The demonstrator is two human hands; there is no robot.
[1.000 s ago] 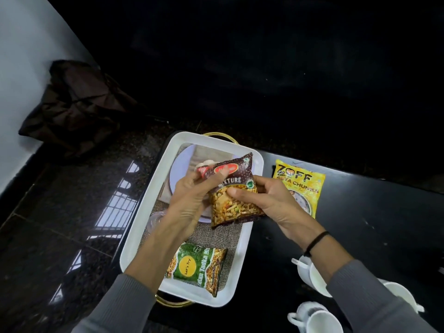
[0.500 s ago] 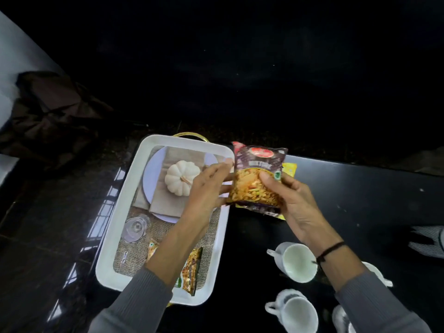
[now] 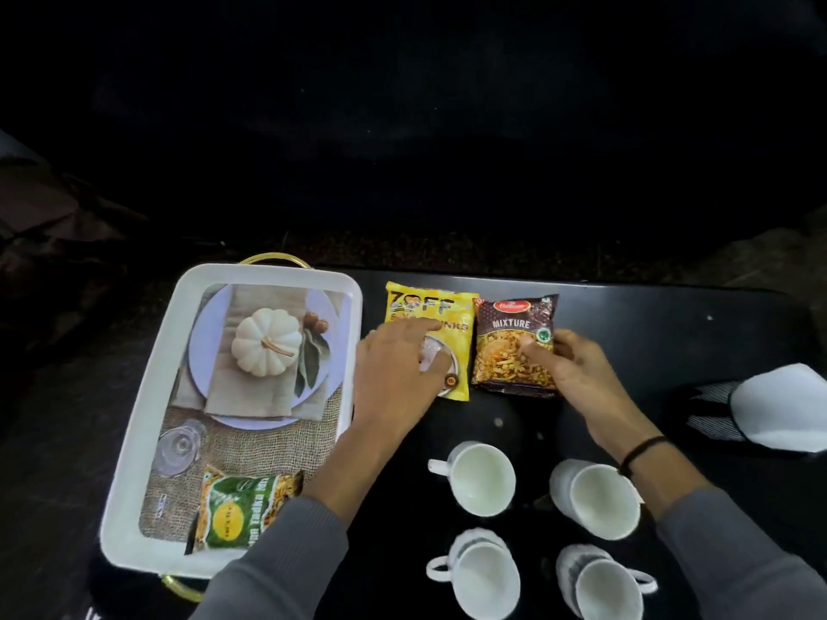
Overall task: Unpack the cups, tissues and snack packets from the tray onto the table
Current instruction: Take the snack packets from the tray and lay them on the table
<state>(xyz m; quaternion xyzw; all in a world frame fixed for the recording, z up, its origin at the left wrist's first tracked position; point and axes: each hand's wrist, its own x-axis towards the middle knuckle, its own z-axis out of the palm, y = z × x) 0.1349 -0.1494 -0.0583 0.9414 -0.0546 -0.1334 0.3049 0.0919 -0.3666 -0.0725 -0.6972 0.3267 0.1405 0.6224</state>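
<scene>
Fingers (image 3: 532,351) now on table-laid Mixture packet (image 3: 514,342)

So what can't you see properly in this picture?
- Head view: the green snack packet in the tray has its lower right corner under the left sleeve.
- The left hand covers the middle of the yellow packet.
- The white tissues are cut off by the right edge.
- Beyond the table is too dark.
</scene>
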